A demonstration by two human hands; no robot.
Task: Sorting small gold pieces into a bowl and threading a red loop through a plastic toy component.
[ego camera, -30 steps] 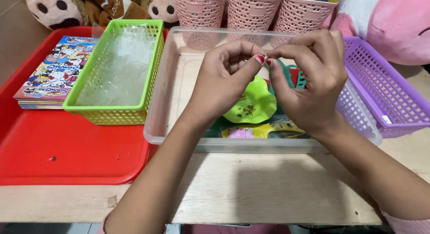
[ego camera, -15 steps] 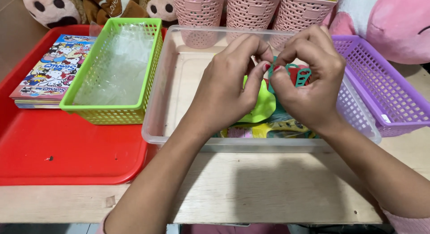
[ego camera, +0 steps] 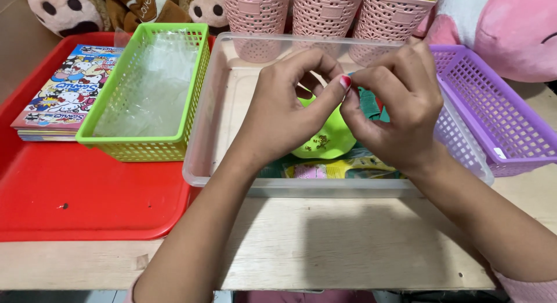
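We see both hands meeting at the centre of the frame, above a clear plastic tray (ego camera: 232,106) on the wooden table (ego camera: 348,251). The left hand (ego camera: 284,106) and the right hand (ego camera: 394,106) bring their thumbs and forefingers together, fingers narrow and pinched at one spot; whatever they pinch is too small for us to make out, so we cannot tell its long axis or which way it points.

Right below the hands, inside the tray, lies a round lime-green dish (ego camera: 325,142) carrying a few tiny gold beads (ego camera: 318,143). Under it we see colourful printed packets (ego camera: 342,168), and a dark green piece (ego camera: 369,104) shows between the fingers.

At the left of the frame, a green mesh basket (ego camera: 145,143) holds crumpled clear plastic wrappers (ego camera: 151,88) and stands on a red tray (ego camera: 87,204), beside a stack of cartoon booklets (ego camera: 67,94). A purple basket (ego camera: 505,129) sits at the right, touching the clear tray. Along the top we see three pink lattice cups (ego camera: 325,13), with plush toys (ego camera: 510,30) behind.
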